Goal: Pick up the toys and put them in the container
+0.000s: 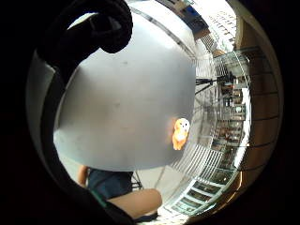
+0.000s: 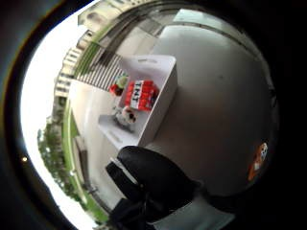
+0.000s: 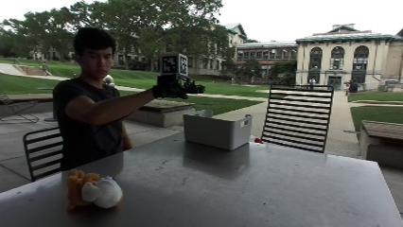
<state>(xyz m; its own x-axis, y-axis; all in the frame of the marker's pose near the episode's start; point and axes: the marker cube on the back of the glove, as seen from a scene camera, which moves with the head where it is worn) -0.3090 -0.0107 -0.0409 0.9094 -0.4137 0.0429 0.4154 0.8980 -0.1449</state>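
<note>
One gloved right hand (image 3: 169, 88) hangs raised above the worktop (image 3: 252, 184), its fingers (image 2: 153, 175) curled and holding nothing. Beside and below it, the white container (image 3: 217, 130) holds a red block toy (image 2: 140, 95) marked "TNT". An orange-and-white plush toy (image 3: 93, 190) lies well apart, at the worktop's near edge.

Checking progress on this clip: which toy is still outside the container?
The orange-and-white plush toy, lying alone on the table far from the white container. The red TNT block and others sit inside it.
</note>
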